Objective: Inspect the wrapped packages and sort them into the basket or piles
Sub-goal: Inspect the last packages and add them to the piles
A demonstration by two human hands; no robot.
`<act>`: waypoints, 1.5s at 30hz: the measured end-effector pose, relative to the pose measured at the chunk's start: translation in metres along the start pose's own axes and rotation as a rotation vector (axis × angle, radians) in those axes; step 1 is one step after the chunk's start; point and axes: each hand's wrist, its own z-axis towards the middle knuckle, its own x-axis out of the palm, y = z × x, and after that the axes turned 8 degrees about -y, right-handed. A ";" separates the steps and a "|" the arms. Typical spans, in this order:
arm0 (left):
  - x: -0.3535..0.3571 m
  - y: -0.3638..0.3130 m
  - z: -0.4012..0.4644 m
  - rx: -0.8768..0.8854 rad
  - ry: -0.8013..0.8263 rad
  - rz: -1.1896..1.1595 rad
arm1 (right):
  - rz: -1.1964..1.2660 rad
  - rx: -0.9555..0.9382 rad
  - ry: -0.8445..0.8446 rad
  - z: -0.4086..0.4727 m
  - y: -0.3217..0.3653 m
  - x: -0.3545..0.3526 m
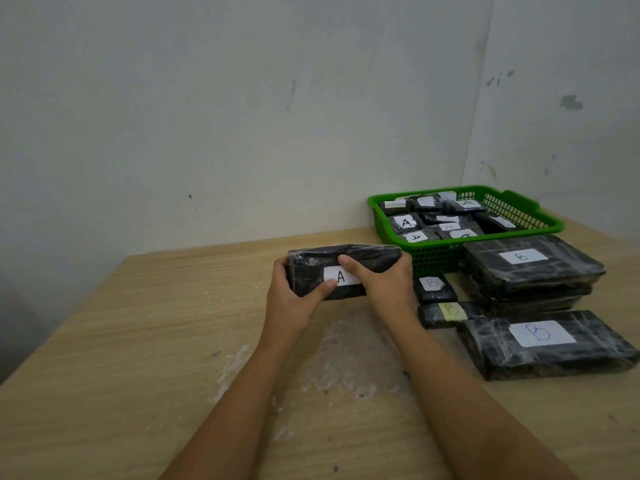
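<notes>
Both hands hold one black wrapped package just above the bench, long side running left to right. The left hand grips its left end, the right hand its right end. Its label reads "A". The green basket of "A" packs sits far right, nearer the right hand; the "B" piles lie near right
</notes>
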 end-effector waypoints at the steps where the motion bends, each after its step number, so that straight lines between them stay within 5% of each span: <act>1: 0.000 -0.001 0.000 -0.010 -0.002 -0.014 | -0.006 -0.007 -0.001 0.000 0.000 0.000; 45: -0.032 0.002 0.032 -0.346 -0.029 -0.365 | 0.125 -0.131 0.254 0.021 -0.014 -0.007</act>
